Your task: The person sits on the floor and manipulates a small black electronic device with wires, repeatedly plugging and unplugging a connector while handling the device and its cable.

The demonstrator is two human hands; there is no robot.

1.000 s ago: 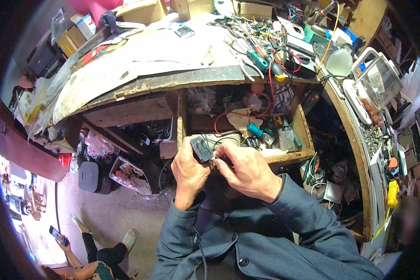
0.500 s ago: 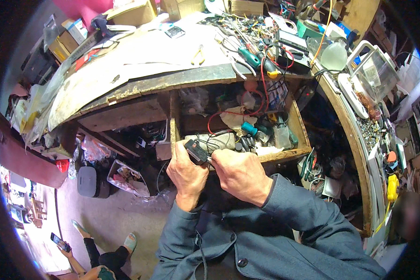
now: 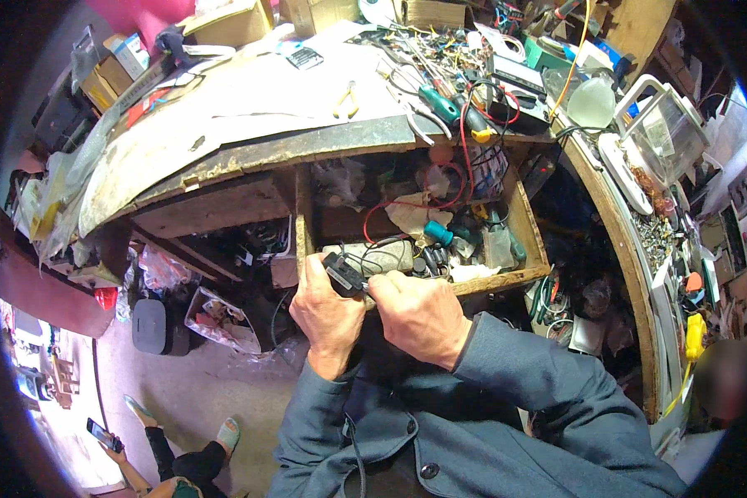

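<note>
In front of my chest, at the near edge of the open drawer (image 3: 506,280), my left hand (image 3: 328,319) is closed around a small black box-shaped device (image 3: 344,272). My left thumb and fingers hold it at its sides. My right hand (image 3: 421,314) is closed in a pinch against the device's right end. Whatever lies between those fingers is mostly hidden, with only a small pale bit showing by the fingertips. Dark thin wire (image 3: 382,249) lies behind the device, over a pale block (image 3: 378,257) in the drawer.
Yellow-handled pliers (image 3: 349,100) and a green-handled screwdriver (image 3: 440,105) lie on the cluttered workbench (image 3: 249,124). Red cable (image 3: 471,158) droops into the drawer, near a teal cylinder (image 3: 438,233). At lower left, another person (image 3: 199,461) holds a phone (image 3: 100,433).
The whole view has shifted slightly. Both hands stay together on the black device, and my right hand has turned a little at its end.
</note>
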